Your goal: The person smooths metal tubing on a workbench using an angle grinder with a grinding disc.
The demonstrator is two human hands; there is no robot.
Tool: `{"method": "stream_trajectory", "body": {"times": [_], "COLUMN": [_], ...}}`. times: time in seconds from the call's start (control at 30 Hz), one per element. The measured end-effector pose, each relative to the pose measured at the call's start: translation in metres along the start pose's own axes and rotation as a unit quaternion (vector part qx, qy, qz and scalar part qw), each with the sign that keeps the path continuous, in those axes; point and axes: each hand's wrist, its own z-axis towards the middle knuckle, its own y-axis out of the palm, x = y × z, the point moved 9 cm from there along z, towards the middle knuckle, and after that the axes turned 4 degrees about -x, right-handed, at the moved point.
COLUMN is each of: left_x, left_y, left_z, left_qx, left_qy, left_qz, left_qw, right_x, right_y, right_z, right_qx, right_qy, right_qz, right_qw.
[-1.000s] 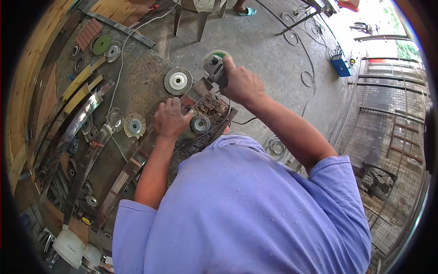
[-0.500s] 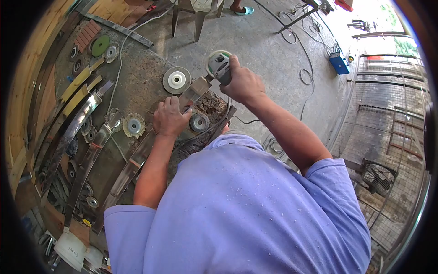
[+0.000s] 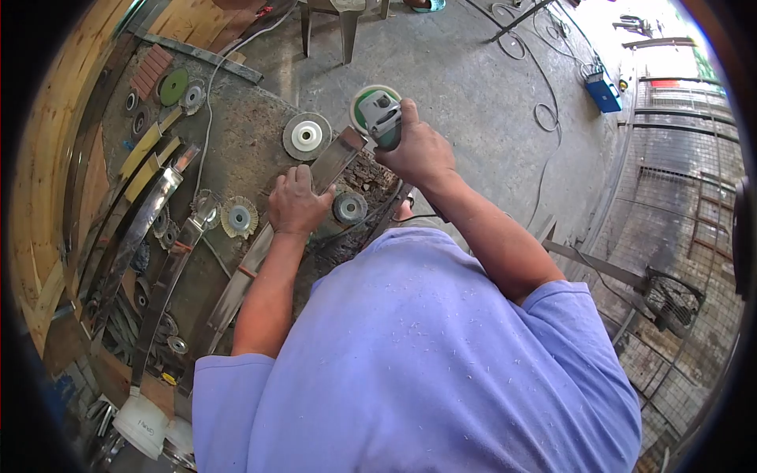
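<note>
My left hand (image 3: 298,202) is wrapped over a long metal bar (image 3: 334,162) and presses it down on the worktable. My right hand (image 3: 419,156) grips an angle grinder (image 3: 383,118) by its body. A round green disc with a pale rim (image 3: 364,96) shows beneath the grinder's head, just beyond the bar's far end. Close to my left hand lie a flap disc (image 3: 307,136) with a white hub, a dark wheel (image 3: 350,208) and a fringed wheel (image 3: 239,217).
More curved metal bars (image 3: 164,296) lie on the left among several wheels and a green disc (image 3: 174,86). A white container (image 3: 142,422) stands at lower left. Cables cross the floor near a blue box (image 3: 603,91); a chair (image 3: 335,16) and a fan (image 3: 673,298) stand farther off.
The grinder has tilted, so more of its green disc shows. My left hand stays on the bar. The whole view has shifted slightly.
</note>
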Motion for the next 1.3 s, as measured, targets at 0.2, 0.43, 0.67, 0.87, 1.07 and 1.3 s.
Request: {"method": "stream_trajectory", "body": {"times": [0.2,0.43,0.67,0.87,1.07,1.3], "left_x": [0.0,0.004,0.004,0.003,-0.001,-0.002], "left_y": [0.001,-0.003,-0.003,-0.003,0.002,-0.001], "left_z": [0.002,0.002,0.002,0.003,0.002,0.004], "left_qx": [0.004,0.012,0.019,0.04,0.025,0.029], "left_qy": [-0.002,0.0,-0.006,0.004,0.002,-0.002], "left_qz": [0.003,0.018,0.016,0.008,0.01,0.011], "left_qw": [1.0,1.0,1.0,0.999,1.0,1.0], "right_x": [0.01,0.058,0.051,0.044,0.033,0.028], "right_y": [0.002,-0.043,-0.043,-0.013,-0.023,-0.033], "right_z": [0.004,0.021,0.011,0.004,0.018,0.03], "right_qx": [0.016,0.081,-0.042,-0.147,-0.152,-0.181], "right_qy": [0.007,0.039,-0.031,-0.048,-0.059,-0.079], "right_qz": [0.011,0.041,0.085,0.117,0.092,0.028], "right_qw": [1.0,0.995,0.995,0.981,0.982,0.98]}}
